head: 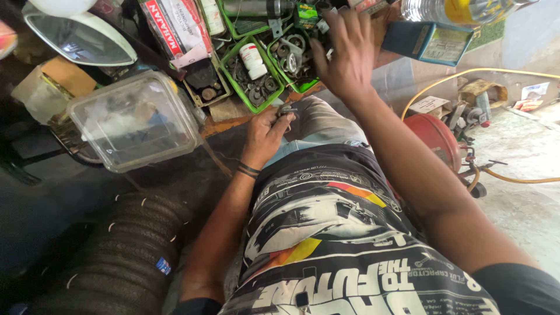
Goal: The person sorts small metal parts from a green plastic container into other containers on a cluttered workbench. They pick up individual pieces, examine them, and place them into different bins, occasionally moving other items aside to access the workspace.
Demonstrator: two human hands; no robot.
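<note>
My left hand [265, 133] rests on my thigh, its fingers closed on a small dark metal part [287, 111] near the shelf edge. My right hand [345, 51] reaches up with fingers spread into a green tray [279, 61] that holds bearings, washers and other metal rings. It holds nothing that I can see. Beside that tray stands another green tray [233, 73] with a small white bottle [253, 60] lying among washers.
A clear plastic box [135, 119] sits at the left, with a headlamp [81, 38] above it. A black tyre [125, 251] lies at the lower left. At the right are a red tank [434, 137], a yellow hose [443, 81] and a blue carton [429, 41].
</note>
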